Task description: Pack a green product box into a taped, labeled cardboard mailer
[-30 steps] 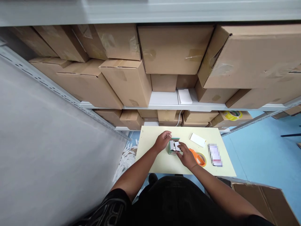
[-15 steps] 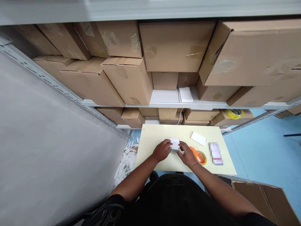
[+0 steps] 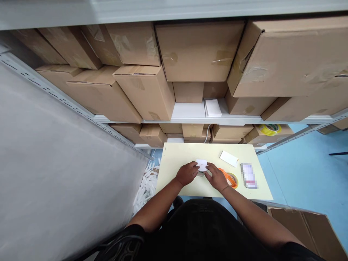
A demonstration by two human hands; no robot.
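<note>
A small white box point(image 3: 201, 165) with faint red print on top is held over the pale yellow table point(image 3: 176, 154). My left hand point(image 3: 188, 173) grips its left side, fingers closed on the edge. On the opposite side my right hand point(image 3: 215, 176) has its fingers and thumb closed on the box too. What lies directly under the box is partly hidden by my fingers. Just right of my right hand rests an orange tape dispenser point(image 3: 228, 177) with a roll of tape. Farther back on the table is a flat white box point(image 3: 229, 158).
A pixelated item point(image 3: 248, 176) lies at the table's right. Shelves behind hold several cardboard boxes point(image 3: 201, 54) and a yellow tape roll point(image 3: 270, 129). White scraps point(image 3: 145, 186) cover the floor at left. An open carton point(image 3: 301, 226) stands at lower right, a grey wall point(image 3: 54, 163) at left.
The small white box has tilted slightly between my hands, and the green strip at its near edge no longer shows. Both hands stay almost in place; the view has shifted a little.
</note>
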